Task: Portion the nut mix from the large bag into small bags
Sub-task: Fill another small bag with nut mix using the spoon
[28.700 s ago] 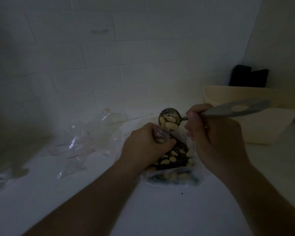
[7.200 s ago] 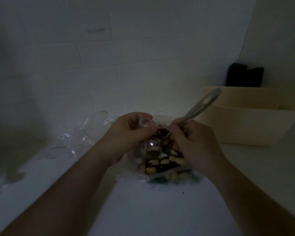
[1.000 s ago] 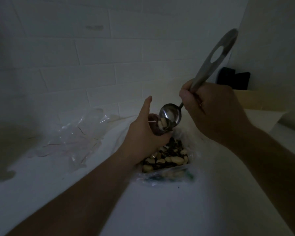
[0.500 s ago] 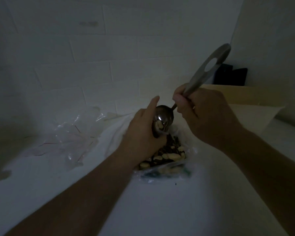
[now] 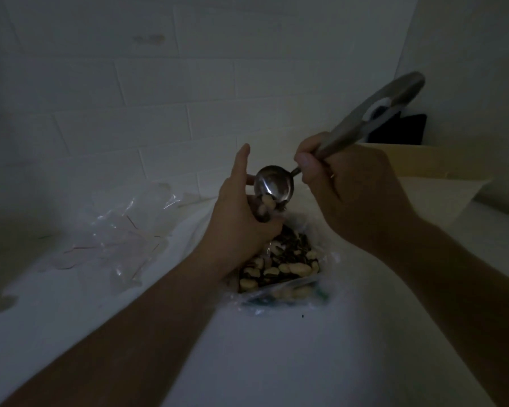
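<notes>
The large clear bag of nut mix (image 5: pixel 279 267) lies open on the white counter in the middle of the head view. My left hand (image 5: pixel 238 221) holds a small clear bag (image 5: pixel 260 214) just above it, thumb raised; most of the small bag is hidden by my fingers. My right hand (image 5: pixel 347 192) grips the handle of a metal scoop (image 5: pixel 274 186). The scoop's bowl is tilted down at the small bag's mouth, with a few pale nuts at its lower lip.
A pile of empty small clear bags (image 5: pixel 121 233) lies to the left on the counter. A beige tub (image 5: pixel 441 183) stands at the right, with a dark object (image 5: pixel 400 127) behind it. A tiled wall runs close behind.
The scoop has tipped further over the small bag and fewer nuts show in its bowl than a second ago. Both hands stay over the large bag.
</notes>
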The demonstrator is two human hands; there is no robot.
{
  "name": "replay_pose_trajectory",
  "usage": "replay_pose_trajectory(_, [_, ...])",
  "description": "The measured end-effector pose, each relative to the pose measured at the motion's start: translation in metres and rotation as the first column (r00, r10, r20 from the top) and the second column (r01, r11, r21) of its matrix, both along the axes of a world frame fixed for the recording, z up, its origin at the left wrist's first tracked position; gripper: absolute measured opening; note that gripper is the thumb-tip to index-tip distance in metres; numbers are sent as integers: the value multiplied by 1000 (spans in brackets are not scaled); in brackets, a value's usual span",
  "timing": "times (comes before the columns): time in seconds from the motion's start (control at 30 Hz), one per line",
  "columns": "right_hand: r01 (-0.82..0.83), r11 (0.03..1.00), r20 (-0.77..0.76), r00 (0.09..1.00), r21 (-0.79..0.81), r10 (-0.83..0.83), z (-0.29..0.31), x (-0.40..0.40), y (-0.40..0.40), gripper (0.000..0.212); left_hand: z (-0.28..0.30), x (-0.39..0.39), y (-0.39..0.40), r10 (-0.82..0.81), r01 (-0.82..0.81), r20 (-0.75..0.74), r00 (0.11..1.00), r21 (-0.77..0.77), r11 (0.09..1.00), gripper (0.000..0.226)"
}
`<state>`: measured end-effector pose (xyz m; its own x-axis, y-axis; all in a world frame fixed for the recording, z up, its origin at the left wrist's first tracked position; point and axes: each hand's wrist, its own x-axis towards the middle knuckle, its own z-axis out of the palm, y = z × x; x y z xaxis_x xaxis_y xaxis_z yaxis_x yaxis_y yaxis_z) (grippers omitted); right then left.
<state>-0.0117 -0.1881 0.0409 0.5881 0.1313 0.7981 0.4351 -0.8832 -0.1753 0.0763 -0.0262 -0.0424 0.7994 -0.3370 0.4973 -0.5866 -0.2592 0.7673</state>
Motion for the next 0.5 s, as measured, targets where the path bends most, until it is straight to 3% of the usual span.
replay_pose_trajectory(0.07, [3, 1000, -4, 1000, 7, -3, -2, 0, -2, 30, -2, -1, 0, 9, -14, 38, 999, 112, 994, 124])
replay_pose_trajectory(0.2, [32, 998, -22, 999, 56, -31, -5, 0, -10, 35, -1, 5, 2, -15, 16, -12, 1000, 42, 999, 121])
replay_pose_trajectory(0.33, [76, 992, -8, 997, 98, -76, -6, -2, -15, 32, -1, 2, 5, 10, -16, 47, 999, 120, 993, 116])
replay_pose_trajectory(0.5, [135, 982, -35, 991, 135, -131, -11, -1, -22, 35, 5, -4, 5, 10, -8, 61, 998, -30, 1000, 108])
